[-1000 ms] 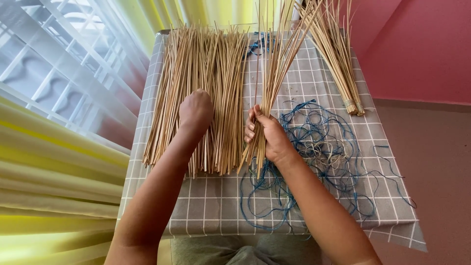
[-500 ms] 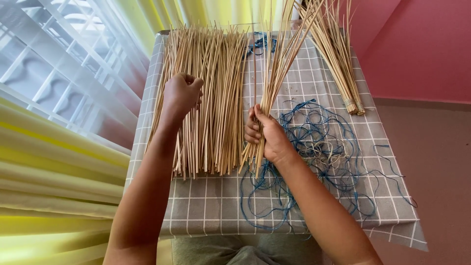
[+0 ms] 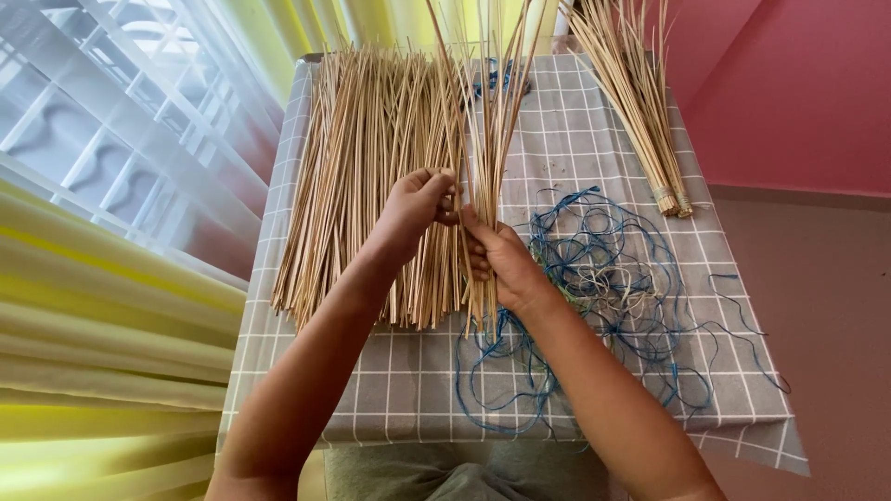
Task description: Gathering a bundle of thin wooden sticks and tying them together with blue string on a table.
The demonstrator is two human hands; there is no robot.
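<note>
My right hand (image 3: 499, 260) grips a small upright bunch of thin tan sticks (image 3: 487, 121) near their lower ends, the tips fanning upward. My left hand (image 3: 419, 202) is right beside it, fingers pinched on a few sticks that it holds against that bunch. Both hands hover over the right edge of a wide loose pile of the same sticks (image 3: 362, 158) lying flat on the grey checked tablecloth (image 3: 399, 390).
A tangle of blue and pale string (image 3: 603, 269) lies to the right of my hands. A tied bundle of sticks (image 3: 640, 102) rests at the far right. White window bars and yellow curtains run along the left; a pink wall stands at right.
My left hand lifted from the loose pile and moved right with a few sticks to meet the bunch. The bunch in my right hand tilted from leaning right to nearly upright.
</note>
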